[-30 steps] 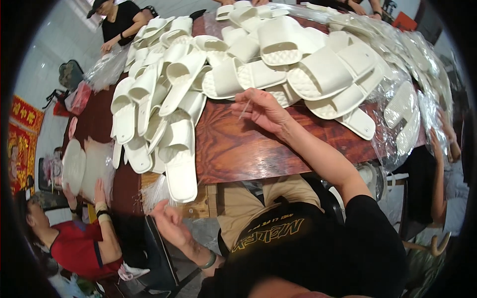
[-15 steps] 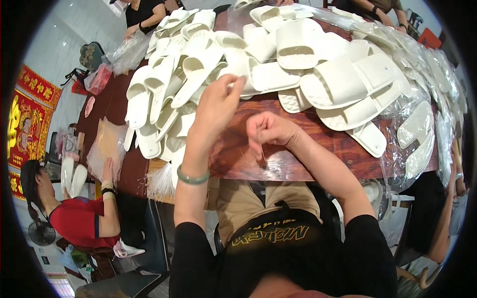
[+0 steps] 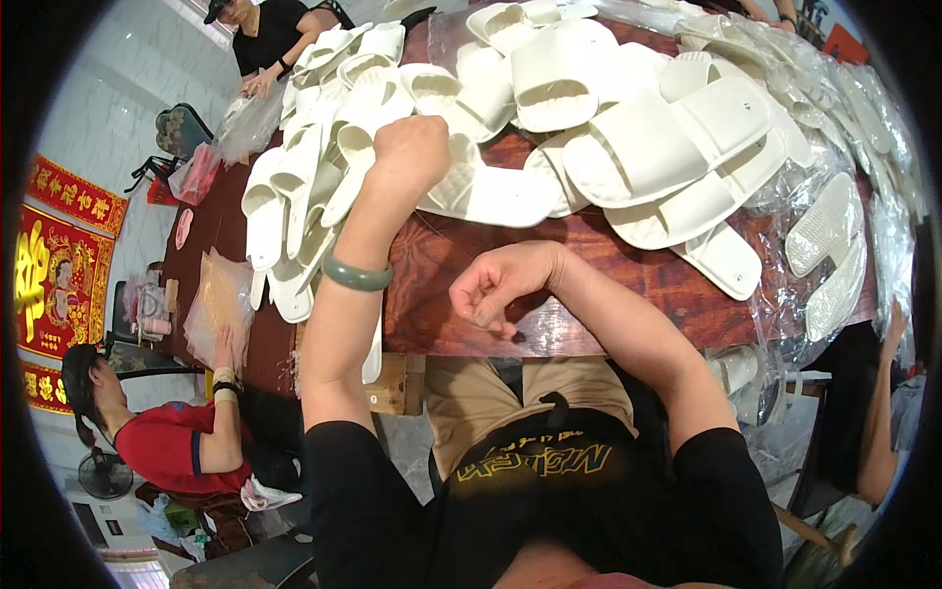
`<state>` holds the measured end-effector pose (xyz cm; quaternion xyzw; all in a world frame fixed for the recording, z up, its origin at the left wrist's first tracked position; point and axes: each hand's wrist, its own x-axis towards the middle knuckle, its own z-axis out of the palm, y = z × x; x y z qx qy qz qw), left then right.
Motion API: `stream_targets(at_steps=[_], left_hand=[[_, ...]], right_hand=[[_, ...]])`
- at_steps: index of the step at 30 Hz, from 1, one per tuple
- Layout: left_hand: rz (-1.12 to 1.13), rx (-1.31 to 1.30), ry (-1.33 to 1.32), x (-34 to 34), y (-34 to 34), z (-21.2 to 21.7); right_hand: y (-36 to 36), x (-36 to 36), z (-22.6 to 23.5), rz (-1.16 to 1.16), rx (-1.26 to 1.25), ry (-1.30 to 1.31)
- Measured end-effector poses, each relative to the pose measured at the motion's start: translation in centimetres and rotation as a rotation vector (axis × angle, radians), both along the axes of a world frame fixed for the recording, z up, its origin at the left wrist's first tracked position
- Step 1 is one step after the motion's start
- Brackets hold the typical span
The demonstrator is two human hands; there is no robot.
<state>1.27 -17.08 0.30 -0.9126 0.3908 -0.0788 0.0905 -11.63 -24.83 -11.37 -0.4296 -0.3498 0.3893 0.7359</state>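
Observation:
My left hand, with a green bangle on its wrist, is closed at the edge of the slipper heap. It appears to grip a cream slipper whose sole points right; the fingertips are hidden behind the hand. Lower and to the right, my right hand hovers over the bare wood of the table. Its fingers are curled together, and whatever they hold, if anything, is too small to make out. More cream slippers lie piled beyond both hands.
Clear plastic bags with slippers inside cover the table's right side. At the left, a person in red rests a hand on a stack of plastic bags. A person in black sits at the far left. A wooden box is below the table edge.
My left hand has moved left and closed into a fist; the slipper beside it has shifted left and nearer to me. My right hand has moved slightly left. The view has shifted a little.

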Motion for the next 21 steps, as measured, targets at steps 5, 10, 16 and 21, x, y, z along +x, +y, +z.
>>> stream_targets(at_steps=[5,10,16,21], left_hand=[[-0.151,-0.082,0.067,-4.5,2.7,-1.9],[-0.119,-0.266,0.128,-5.9,6.0,-3.9],[0.045,-0.546,0.148,-6.7,7.9,-6.4],[0.097,-0.773,0.177,-5.7,7.7,-7.3]], right_hand=[[1.0,-0.9,-0.2,0.293,-0.102,-0.139],[2.9,-2.6,4.2,0.402,-0.075,-0.501],[-1.1,-2.8,10.6,0.036,-0.166,-0.621],[-4.0,-1.9,11.3,-0.761,-0.154,-0.455]])
